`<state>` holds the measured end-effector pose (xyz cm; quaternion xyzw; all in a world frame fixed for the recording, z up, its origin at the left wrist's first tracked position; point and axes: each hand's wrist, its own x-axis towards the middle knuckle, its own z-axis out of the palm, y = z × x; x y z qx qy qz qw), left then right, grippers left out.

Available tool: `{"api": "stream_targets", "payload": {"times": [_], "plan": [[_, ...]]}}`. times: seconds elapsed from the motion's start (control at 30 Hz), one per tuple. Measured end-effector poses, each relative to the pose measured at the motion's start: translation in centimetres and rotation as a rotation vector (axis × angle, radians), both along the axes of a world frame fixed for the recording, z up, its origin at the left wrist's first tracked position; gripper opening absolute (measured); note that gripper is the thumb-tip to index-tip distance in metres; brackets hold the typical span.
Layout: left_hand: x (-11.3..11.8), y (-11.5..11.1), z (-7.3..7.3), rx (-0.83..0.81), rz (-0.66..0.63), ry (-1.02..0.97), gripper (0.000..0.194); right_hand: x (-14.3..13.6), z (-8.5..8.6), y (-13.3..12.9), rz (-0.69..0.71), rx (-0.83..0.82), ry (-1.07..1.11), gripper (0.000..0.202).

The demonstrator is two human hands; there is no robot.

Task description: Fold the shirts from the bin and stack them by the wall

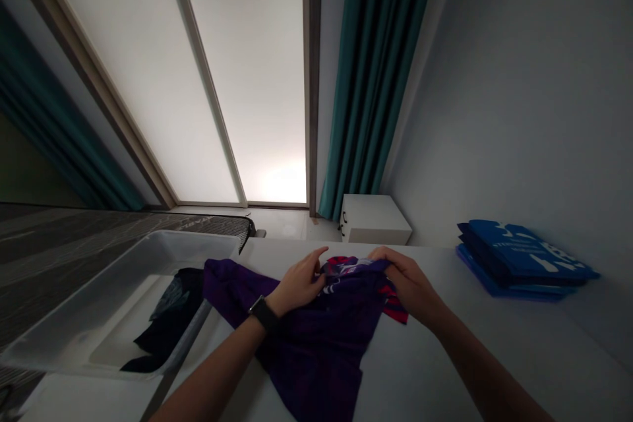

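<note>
A dark purple shirt [326, 330] with white lettering near its neckline and some red and blue patterned fabric lies crumpled on the white table [420, 369]. My right hand [408, 280] is closed on the shirt's upper edge and lifts it slightly. On the other side of the neckline, my left hand [301, 283], with a dark watch on its wrist, touches the cloth with its index finger raised and apart from the thumb. One sleeve stretches left to the rim of a clear plastic bin [198, 242].
Dark clothing [173, 323] lies inside the bin at the left. A stack of folded blue garments [524, 257] rests on the table's right, by the wall. Beyond the table stand a small white cabinet [378, 217] and teal curtains [380, 79].
</note>
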<state>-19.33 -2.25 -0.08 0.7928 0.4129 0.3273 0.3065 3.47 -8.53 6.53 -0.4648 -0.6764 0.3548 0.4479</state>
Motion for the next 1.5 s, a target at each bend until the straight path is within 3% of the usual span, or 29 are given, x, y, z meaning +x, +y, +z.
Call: {"api": "stream_targets", "payload": {"times": [0.07, 0.2, 0.27, 0.37, 0.43, 0.47, 0.53, 0.63, 0.77, 0.83, 0.93, 1.07, 1.2, 1.27, 1.37, 1.43, 1.5], "plan": [[0.8, 0.8, -0.4, 0.031, -0.062, 0.114, 0.054, 0.5, 1.1, -0.4, 0.017, -0.014, 0.018, 0.022], [2.7, 1.2, -0.9, 0.004, -0.163, 0.099, 0.021, 1.7, 1.2, -1.0, -0.008, 0.016, -0.068, 0.024], [3.2, 1.6, -1.2, -0.141, -0.13, -0.014, 0.019, 2.6, 0.2, -1.0, -0.121, 0.098, -0.258, 0.025], [3.1, 2.6, -1.6, -0.482, -0.02, -0.265, 0.023, 4.2, -2.1, -0.3, -0.425, 0.175, -0.581, 0.025], [2.9, 3.3, -1.4, -0.612, 0.054, -0.421, 0.024, 5.1, -3.5, 0.5, -0.548, 0.037, -0.667, 0.02], [2.7, 3.6, -1.2, -0.634, 0.088, -0.482, 0.024, 5.4, -4.1, 0.9, -0.527, -0.079, -0.647, 0.019], [2.5, 3.9, -0.5, -0.656, 0.127, -0.559, 0.025, 5.5, -4.8, 1.4, -0.345, -0.354, -0.485, 0.028], [2.2, 4.2, 0.7, -0.673, 0.146, -0.647, 0.022, 4.0, -5.6, 0.9, 0.087, -0.707, -0.101, 0.036], [2.3, 4.5, 1.6, -0.572, 0.172, -0.742, 0.018, -0.4, -7.9, -1.0, 0.618, -1.005, 0.198, 0.041], [2.5, 4.6, 1.7, -0.475, 0.166, -0.726, 0.015, -2.4, -9.4, -1.4, 0.705, -1.086, 0.283, 0.043], [2.4, 4.7, 1.9, -0.377, 0.184, -0.662, 0.009, -3.4, -11.1, -0.8, 0.523, -1.132, 0.313, 0.034], [1.5, 4.8, 2.2, -0.291, 0.253, -0.569, 0.01, -1.2, -11.2, 1.8, 0.193, -1.022, 0.208, 0.022], [1.2, 4.6, 2.1, -0.247, 0.218, -0.553, 0.013, 2.2, -9.1, 5.5, -0.113, -0.619, -0.083, 0.027], [1.5, 4.3, 2.2, -0.169, 0.212, -0.565, 0.016, 3.4, -7.4, 7.1, -0.293, -0.4, -0.062, 0.033], [1.5, 3.5, 2.6, 0.065, 0.31, -0.527, 0.017, 4.2, -4.7, 8.2, -0.592, -0.045, 0.033, 0.032], [1.1, 3.1, 2.8, 0.186, 0.386, -0.472, 0.018, 4.0, -3.5, 7.9, -0.644, 0.081, 0.064, 0.027], [0.2, 2.8, 2.4, 0.195, 0.415, -0.431, 0.02, 3.2, -3.3, 6.8, -0.551, -0.05, 0.177, 0.032]]}}
